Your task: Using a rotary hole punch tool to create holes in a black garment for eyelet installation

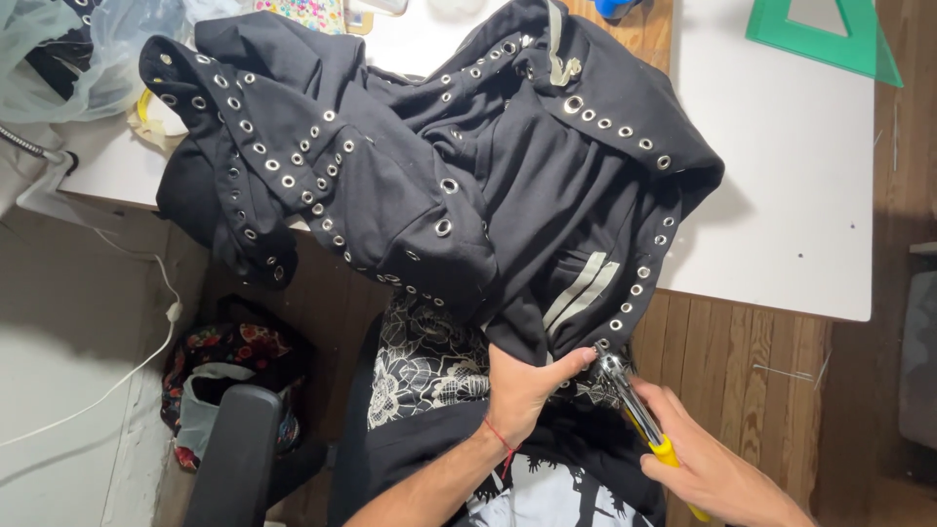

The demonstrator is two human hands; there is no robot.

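Our bare arms, a red thread, and printed black clothing

We see our left hand [522,385] and right hand [712,468] bare, with no gloves or rings in view and both forearms unsleeved. A thin red string [501,436] circles our left wrist. Over our lap lies black fabric with a white floral line pattern [429,356], and lower down a black garment with a white graphic print [547,498].
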